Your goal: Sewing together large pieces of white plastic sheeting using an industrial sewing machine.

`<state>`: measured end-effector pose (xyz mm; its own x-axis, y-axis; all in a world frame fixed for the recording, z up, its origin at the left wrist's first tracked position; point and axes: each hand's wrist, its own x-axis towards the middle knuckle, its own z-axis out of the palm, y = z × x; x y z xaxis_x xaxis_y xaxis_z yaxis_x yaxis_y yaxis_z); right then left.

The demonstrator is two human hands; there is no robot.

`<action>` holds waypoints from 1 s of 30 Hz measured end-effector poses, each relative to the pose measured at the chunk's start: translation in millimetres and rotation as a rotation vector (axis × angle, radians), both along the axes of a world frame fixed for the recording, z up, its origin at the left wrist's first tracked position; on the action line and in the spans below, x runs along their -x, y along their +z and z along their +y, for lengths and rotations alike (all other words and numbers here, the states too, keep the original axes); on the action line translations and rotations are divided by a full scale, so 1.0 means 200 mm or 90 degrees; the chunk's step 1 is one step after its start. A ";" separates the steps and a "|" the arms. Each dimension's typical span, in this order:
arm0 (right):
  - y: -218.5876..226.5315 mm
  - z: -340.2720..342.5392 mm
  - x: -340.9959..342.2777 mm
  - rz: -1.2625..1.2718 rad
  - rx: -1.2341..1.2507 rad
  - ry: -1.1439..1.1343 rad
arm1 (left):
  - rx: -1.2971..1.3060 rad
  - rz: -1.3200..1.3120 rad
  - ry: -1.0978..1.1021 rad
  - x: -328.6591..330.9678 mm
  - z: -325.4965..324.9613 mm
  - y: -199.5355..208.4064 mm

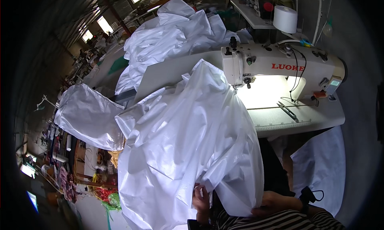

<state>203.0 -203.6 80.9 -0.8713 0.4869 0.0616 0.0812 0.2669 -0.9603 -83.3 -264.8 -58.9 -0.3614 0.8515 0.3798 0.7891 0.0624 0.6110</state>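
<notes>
White heap (172, 38): beyond the sewing table's (320, 116) far edge. White sheet (192, 130): at the machine's needle, spilling over the table's near edge. Left hand (201, 198): fingers pinching sheet. Right hand (271, 202): at sheet's lower corner; grip hidden, I cannot tell. Sewing machine (288, 58). Snips (288, 112): near table's front edge.

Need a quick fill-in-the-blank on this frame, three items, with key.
1. The left hand and right hand touch a large sheet coloured ____.
2. Beyond the hands stands a lit ____ machine.
3. In the picture, the snips lie to the ____ of that sheet.

Missing words: white; sewing; right.
</notes>
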 end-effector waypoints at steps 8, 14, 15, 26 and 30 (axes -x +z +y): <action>-0.06 -0.06 0.01 -0.119 0.080 -0.060 | 0.046 0.000 -0.153 -0.08 0.14 0.09; -0.02 -0.12 -0.02 -0.020 0.129 -0.183 | 0.126 -0.678 -0.321 0.08 -0.08 0.67; 0.00 -0.14 -0.02 -0.023 0.123 -0.204 | 0.164 -0.502 -0.310 0.08 -0.10 0.74; 0.02 -0.18 0.05 0.031 -0.352 -0.068 | 0.212 -0.429 -0.352 -0.38 -0.11 0.79; 0.07 -0.13 0.04 0.045 -0.511 -0.017 | 0.351 -0.377 -0.350 -0.39 -0.09 0.78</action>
<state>194.7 -229.4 95.0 -0.8409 0.2916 0.4558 0.0435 0.8761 -0.4802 -5.3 -282.6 97.1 0.1353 0.9621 -0.2369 0.3680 0.1732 0.9136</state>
